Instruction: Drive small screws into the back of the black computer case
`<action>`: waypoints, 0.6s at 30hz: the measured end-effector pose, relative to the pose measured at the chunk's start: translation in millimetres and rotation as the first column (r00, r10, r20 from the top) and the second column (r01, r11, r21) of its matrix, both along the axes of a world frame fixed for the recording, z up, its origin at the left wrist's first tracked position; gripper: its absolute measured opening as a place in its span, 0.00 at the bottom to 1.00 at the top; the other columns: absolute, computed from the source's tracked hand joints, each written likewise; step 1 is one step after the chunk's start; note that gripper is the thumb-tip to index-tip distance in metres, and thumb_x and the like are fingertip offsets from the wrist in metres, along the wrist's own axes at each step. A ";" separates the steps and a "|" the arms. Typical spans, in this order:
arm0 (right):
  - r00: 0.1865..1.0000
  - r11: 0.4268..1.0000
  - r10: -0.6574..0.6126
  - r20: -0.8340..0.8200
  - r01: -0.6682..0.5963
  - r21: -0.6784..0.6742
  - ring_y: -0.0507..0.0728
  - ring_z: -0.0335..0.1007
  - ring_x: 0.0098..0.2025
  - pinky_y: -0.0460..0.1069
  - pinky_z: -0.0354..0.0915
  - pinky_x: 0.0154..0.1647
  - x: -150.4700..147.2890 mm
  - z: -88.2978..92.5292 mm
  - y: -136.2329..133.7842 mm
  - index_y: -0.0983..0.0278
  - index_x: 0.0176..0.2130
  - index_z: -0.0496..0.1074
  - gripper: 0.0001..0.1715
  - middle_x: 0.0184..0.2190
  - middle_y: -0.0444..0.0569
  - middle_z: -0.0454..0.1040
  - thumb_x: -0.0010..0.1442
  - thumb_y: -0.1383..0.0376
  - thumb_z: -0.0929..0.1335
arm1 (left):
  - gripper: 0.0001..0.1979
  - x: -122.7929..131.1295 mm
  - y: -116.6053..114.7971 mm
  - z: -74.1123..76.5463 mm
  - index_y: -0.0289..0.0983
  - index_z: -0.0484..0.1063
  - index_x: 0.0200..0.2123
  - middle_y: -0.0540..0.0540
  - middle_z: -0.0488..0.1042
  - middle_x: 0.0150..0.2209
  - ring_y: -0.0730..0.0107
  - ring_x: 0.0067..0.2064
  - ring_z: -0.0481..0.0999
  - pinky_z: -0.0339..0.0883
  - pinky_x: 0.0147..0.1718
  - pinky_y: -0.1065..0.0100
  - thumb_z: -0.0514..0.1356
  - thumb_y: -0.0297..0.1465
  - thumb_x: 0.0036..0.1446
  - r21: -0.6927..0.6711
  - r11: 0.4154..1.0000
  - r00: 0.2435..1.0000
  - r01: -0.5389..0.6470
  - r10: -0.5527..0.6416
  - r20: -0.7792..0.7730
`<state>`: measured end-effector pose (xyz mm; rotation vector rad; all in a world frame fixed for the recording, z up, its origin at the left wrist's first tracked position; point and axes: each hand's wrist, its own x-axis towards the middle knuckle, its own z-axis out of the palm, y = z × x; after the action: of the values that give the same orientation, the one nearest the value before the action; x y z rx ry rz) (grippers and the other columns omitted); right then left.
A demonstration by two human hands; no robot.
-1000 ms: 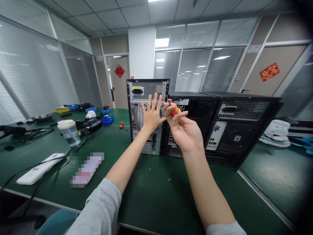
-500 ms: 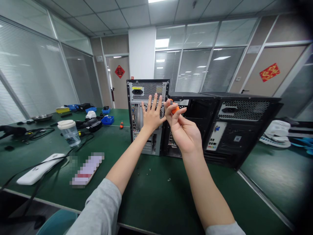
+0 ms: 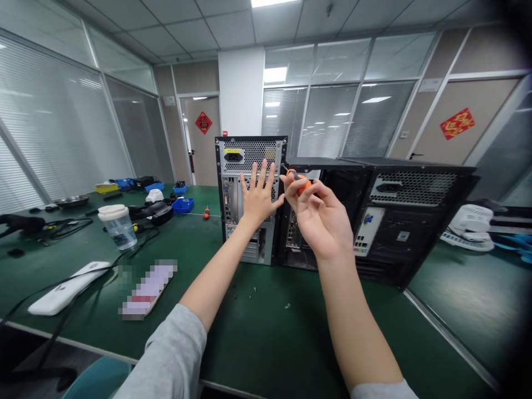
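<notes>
1. Our left hand is wide open, pressed flat on the back of the silver computer case.
2. Our right hand pinches a small orange screwdriver in its fingertips, up by the case's top right edge.
3. A black case stands just beside it on the green table.

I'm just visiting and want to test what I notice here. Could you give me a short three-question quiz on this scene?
1. True or false: the left hand lies flat against the silver computer case.
2. What does the right hand hold? A) cup B) orange screwdriver C) phone
3. What colour is the table?

Key: 1 true; 2 B; 3 green.
</notes>
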<state>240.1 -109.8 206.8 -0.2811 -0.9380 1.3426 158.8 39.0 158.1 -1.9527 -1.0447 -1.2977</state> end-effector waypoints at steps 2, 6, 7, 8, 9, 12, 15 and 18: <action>1.000 1.000 0.001 -0.022 -0.002 -0.009 0.47 0.66 0.45 0.34 0.69 0.34 -0.6 0.0 0.7 0.67 0.34 0.71 0.12 0.42 0.51 0.69 0.55 0.63 0.62 | 0.33 0.0 0.0 0.1 0.39 0.43 0.61 0.45 0.39 0.62 0.61 0.64 0.32 0.24 0.59 0.50 0.45 0.44 0.53 -0.001 1.000 1.000 -0.001 0.001 0.003; 0.999 1.000 0.018 -0.049 -0.019 -0.024 0.48 0.67 0.41 0.36 0.71 0.31 -2.6 -1.9 3.8 0.66 0.31 0.70 0.08 0.37 0.49 0.69 0.51 0.63 0.67 | 0.32 0.7 1.4 -0.4 0.40 0.43 0.61 0.46 0.40 0.62 0.62 0.64 0.32 0.25 0.59 0.49 0.43 0.45 0.54 -0.007 1.000 1.000 -0.008 0.008 0.010; 0.999 0.999 0.019 -0.049 -0.021 -0.033 0.48 0.68 0.40 0.36 0.72 0.30 -3.1 -2.5 4.5 0.65 0.31 0.70 0.06 0.37 0.49 0.70 0.50 0.64 0.68 | 0.32 1.0 1.6 -0.6 0.39 0.43 0.60 0.46 0.40 0.62 0.62 0.64 0.32 0.24 0.59 0.50 0.43 0.45 0.54 -0.005 1.000 1.000 -0.007 0.007 0.013; 0.999 0.999 0.019 -0.050 -0.021 -0.045 0.48 0.68 0.38 0.36 0.72 0.29 -3.7 -2.9 5.3 0.65 0.31 0.70 0.05 0.36 0.48 0.70 0.50 0.66 0.68 | 0.32 1.3 1.7 -0.7 0.39 0.44 0.60 0.46 0.40 0.62 0.62 0.64 0.32 0.24 0.59 0.50 0.42 0.44 0.55 0.000 1.000 1.000 -0.006 0.006 0.017; 0.999 0.998 0.017 -0.052 -0.020 -0.059 0.47 0.69 0.37 0.35 0.72 0.29 -4.1 -3.2 5.9 0.65 0.30 0.70 0.03 0.35 0.48 0.70 0.50 0.68 0.68 | 0.31 1.7 1.7 -0.8 0.39 0.44 0.60 0.46 0.40 0.62 0.63 0.64 0.31 0.23 0.59 0.51 0.42 0.44 0.55 0.005 1.000 1.000 -0.005 0.005 0.021; 0.998 0.996 0.008 -0.061 -0.014 -0.091 0.47 0.69 0.35 0.35 0.72 0.29 -4.9 -3.7 7.6 0.66 0.30 0.70 0.03 0.34 0.47 0.70 0.49 0.71 0.68 | 0.31 2.7 1.1 -0.8 0.39 0.44 0.60 0.47 0.41 0.62 0.64 0.64 0.32 0.23 0.59 0.51 0.42 0.43 0.56 0.013 1.000 1.000 -0.008 0.007 0.030; 0.999 0.996 0.004 -0.048 -0.008 -0.089 0.48 0.69 0.38 0.37 0.72 0.31 -5.1 -3.8 8.4 0.65 0.30 0.71 0.06 0.33 0.46 0.71 0.47 0.70 0.70 | 0.31 2.7 0.0 -0.4 0.40 0.43 0.60 0.47 0.41 0.62 0.63 0.64 0.32 0.23 0.59 0.51 0.42 0.44 0.55 0.009 1.000 0.999 -0.013 0.013 0.037; 1.000 0.995 0.002 -0.030 -0.005 -0.098 0.47 0.69 0.34 0.37 0.70 0.29 -5.7 -3.6 7.4 0.65 0.30 0.71 0.06 0.31 0.45 0.71 0.47 0.67 0.70 | 0.31 1.7 -0.8 0.1 0.41 0.43 0.60 0.48 0.41 0.62 0.63 0.64 0.33 0.24 0.59 0.51 0.41 0.44 0.55 0.004 1.000 0.999 -0.011 0.011 0.033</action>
<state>234.4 -102.3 203.2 -0.3336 -0.8499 1.3946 160.4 38.2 158.1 -1.9265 -1.0663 -1.3293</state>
